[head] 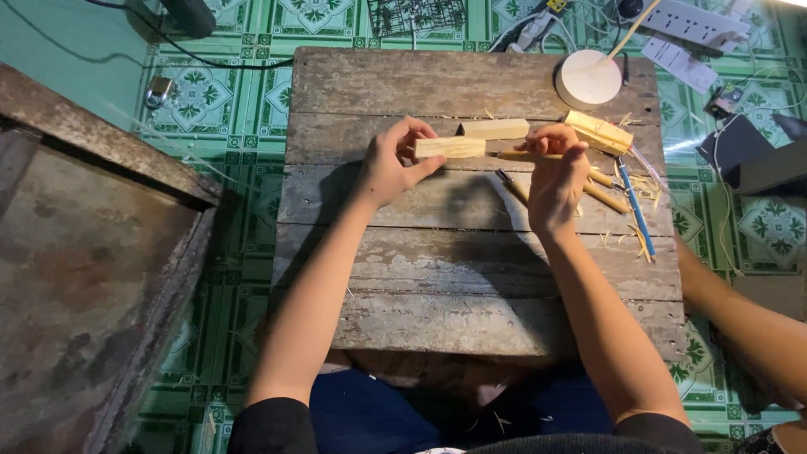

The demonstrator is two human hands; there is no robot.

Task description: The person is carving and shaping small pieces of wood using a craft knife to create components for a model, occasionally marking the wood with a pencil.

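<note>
- Above the middle of the worn plank table [437, 252], a pale wooden block [450, 147] is held with its long axis running left to right, level with the planks.
- Left hand [391, 164] pinches the block's left end between thumb and fingers.
- Right hand [556, 172] is curled at the block's right end; its exact grip cannot be told.
- Just behind lies a second block [496, 129], also crosswise.
- Carving tools [605, 189] and shavings lie to the right.

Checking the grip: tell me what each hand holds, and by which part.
Left hand pinches the pale wooden block by its left end. Right hand seems to grip a thin stick; unclear.
</note>
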